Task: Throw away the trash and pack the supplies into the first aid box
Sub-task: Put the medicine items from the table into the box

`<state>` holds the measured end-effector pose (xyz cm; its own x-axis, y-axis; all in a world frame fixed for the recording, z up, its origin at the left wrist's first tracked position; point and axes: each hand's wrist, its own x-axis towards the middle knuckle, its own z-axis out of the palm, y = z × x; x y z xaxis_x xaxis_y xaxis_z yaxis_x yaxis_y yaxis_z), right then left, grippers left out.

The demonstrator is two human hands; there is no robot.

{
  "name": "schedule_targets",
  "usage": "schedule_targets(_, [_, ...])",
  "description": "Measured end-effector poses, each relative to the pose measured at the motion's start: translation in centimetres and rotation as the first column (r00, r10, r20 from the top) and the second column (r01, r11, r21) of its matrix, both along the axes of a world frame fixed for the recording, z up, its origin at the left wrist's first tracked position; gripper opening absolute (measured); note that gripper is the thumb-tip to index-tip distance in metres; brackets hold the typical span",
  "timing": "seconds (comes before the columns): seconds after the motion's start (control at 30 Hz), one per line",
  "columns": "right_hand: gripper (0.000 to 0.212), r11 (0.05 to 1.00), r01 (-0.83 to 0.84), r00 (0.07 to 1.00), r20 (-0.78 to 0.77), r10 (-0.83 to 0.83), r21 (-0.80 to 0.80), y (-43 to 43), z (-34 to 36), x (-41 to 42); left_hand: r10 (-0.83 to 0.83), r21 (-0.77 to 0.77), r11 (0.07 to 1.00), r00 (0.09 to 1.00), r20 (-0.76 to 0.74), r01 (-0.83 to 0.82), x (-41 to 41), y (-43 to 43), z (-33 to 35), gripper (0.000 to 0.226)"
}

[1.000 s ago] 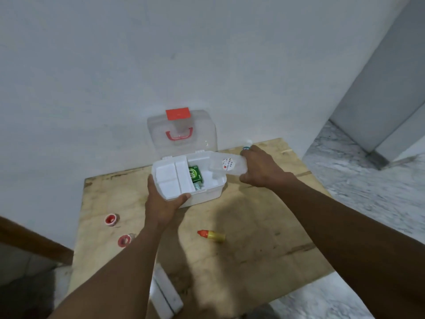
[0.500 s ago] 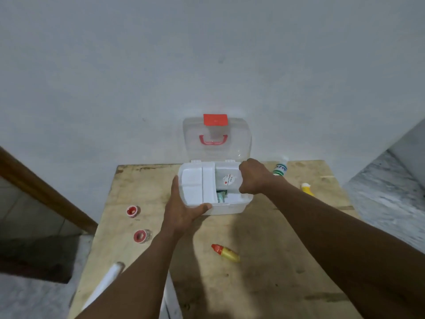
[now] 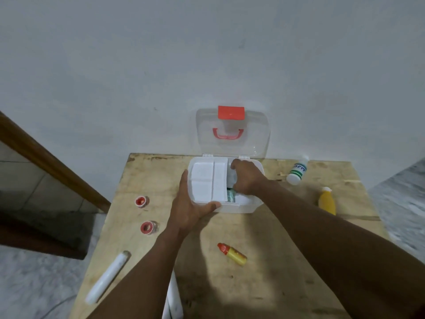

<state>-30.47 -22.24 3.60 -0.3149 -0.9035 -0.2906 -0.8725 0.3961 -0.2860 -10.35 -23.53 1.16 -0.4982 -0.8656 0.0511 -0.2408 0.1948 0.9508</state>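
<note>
The white first aid box (image 3: 241, 207) stands open at the table's far edge, its clear lid (image 3: 232, 134) with a red latch leaning on the wall. A white divided tray (image 3: 207, 180) fills its left half. My left hand (image 3: 190, 208) grips the box's front left corner. My right hand (image 3: 247, 178) is inside the right compartment, curled on a white bottle (image 3: 232, 178) that it mostly hides. Green packets show under it. On the table lie a white-and-green bottle (image 3: 296, 171), a yellow bottle (image 3: 327, 201) and a small red-capped yellow bottle (image 3: 232, 250).
Two red tape rolls (image 3: 142, 201) (image 3: 149, 227) sit on the wooden table (image 3: 264, 272) at the left. A white tube (image 3: 107, 276) hangs over the front left edge. A white object (image 3: 172, 300) sticks out below my left forearm. A wall stands right behind the box.
My right hand has carried the white bottle from above the box's right rim down into the right compartment. My left hand keeps its hold on the box. The view has shifted right.
</note>
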Motion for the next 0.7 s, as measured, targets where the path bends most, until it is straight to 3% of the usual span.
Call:
schedule_targets(0.4, [0.053, 0.990, 0.079, 0.991, 0.113, -0.066, -0.118, -0.2, -1.5, 0.5, 0.005, -0.004, 1.000, 1.000, 0.005, -0.005, 0.0, 0.1, -0.1, 0.089])
schedule_targets(0.57, [0.062, 0.987, 0.119, 0.988, 0.108, -0.107, -0.108, 0.5, -1.0, 0.8, -0.015, -0.040, 0.999, 1.000, 0.001, 0.015, -0.2, -0.3, -0.7, 0.090])
schedule_targets(0.7, [0.051, 0.978, 0.155, 0.988, 0.048, -0.150, -0.141, 1.7, 0.3, 0.8, 0.005, -0.033, 0.999, 1.000, 0.029, -0.004, 0.2, -0.2, -0.8, 0.087])
